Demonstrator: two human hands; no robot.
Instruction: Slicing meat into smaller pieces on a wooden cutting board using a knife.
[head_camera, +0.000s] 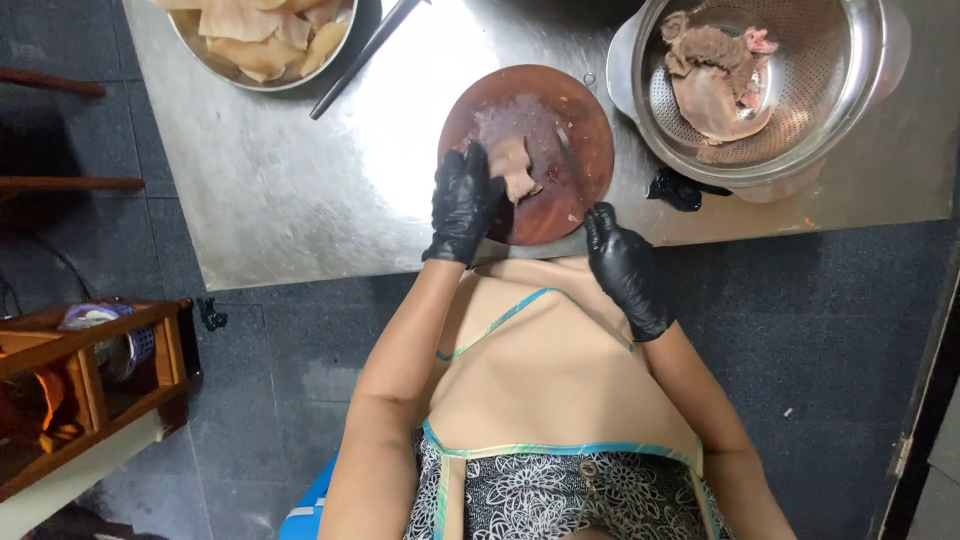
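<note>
A round dark wooden cutting board (570, 105) lies on the steel table. A pale brown piece of meat (514, 167) rests on it. My left hand (463, 205), in a black glove, presses down on the left side of the meat. My right hand (622, 265), also in a black glove, sits at the board's near right edge, closed around the handle of a thin knife (570, 158). The blade reaches over the board just right of the meat.
A metal colander (830, 120) with pinkish meat pieces stands at the right. A steel bowl (225, 72) of pale slices sits at the far left, a dark long utensil (362, 58) beside it. A crumpled black item (678, 190) lies under the colander. A wooden rack (80, 370) stands on the floor at left.
</note>
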